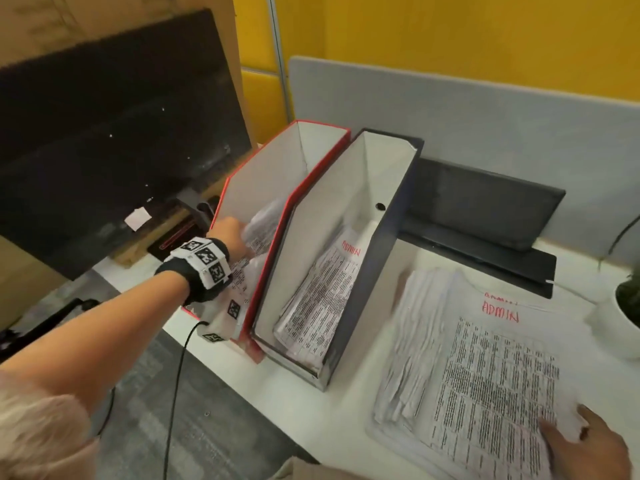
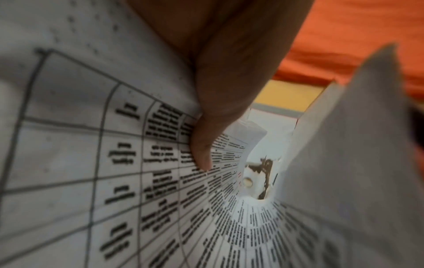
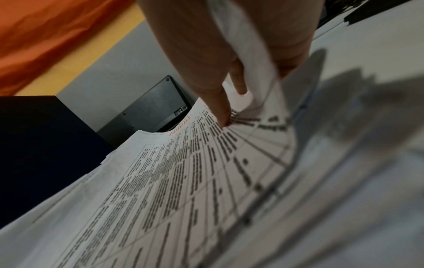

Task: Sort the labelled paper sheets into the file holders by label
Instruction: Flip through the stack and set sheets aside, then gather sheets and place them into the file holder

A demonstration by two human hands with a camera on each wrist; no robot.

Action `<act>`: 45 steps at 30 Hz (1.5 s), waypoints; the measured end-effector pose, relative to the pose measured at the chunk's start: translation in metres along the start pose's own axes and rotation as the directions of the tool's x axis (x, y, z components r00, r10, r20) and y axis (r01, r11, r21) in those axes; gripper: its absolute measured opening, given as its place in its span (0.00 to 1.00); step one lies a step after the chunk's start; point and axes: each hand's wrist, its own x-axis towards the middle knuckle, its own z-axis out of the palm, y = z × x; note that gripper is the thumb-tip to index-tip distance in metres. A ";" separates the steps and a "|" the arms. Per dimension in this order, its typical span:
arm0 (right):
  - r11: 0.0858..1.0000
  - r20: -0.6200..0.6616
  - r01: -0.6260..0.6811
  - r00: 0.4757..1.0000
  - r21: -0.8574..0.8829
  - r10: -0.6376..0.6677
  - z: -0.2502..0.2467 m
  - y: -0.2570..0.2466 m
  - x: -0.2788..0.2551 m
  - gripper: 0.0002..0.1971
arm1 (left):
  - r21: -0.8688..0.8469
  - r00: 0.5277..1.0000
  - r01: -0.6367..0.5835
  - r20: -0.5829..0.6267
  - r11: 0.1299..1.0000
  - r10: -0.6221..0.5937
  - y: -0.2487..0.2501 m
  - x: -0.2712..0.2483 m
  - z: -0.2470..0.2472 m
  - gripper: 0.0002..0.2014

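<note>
My left hand (image 1: 228, 233) reaches into the red file holder (image 1: 263, 168) and grips a printed sheet (image 1: 258, 233), which stands partly inside it. In the left wrist view the thumb (image 2: 204, 134) presses on that sheet (image 2: 91, 145); its label is hidden. Right beside it stands the dark file holder (image 1: 384, 258), which holds sheets marked ADMIN (image 1: 322, 299). On the white desk to the right lies a thick pile of sheets (image 1: 485, 358) with ADMIN in red on top. My right hand (image 1: 588, 445) pinches the near corner of the top sheet (image 3: 259, 54), lifting it.
A black laptop-like device (image 1: 485, 209) lies behind the pile, against a grey partition (image 1: 450, 109). A white plant pot (image 1: 627, 327) stands at the right edge. A big black panel (image 1: 121, 133) leans at the left. A black cable (image 1: 176, 375) hangs by the desk's front edge.
</note>
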 end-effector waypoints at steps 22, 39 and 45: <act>0.999 0.067 -0.010 0.998 -0.044 0.013 -0.008 -0.003 0.003 0.35 | -0.327 0.901 -0.396 -0.320 0.858 0.294 0.073 -0.024 -0.068 0.11; 0.998 0.136 0.024 0.991 -0.066 -0.015 -0.007 -0.004 -0.004 0.48 | -0.142 0.804 -0.442 0.376 0.886 0.461 0.222 -0.125 0.142 0.15; 0.991 0.144 0.008 0.990 -0.133 0.011 -0.010 -0.008 -0.006 0.49 | -0.277 0.875 -0.319 0.281 0.906 0.394 0.223 -0.116 0.156 0.16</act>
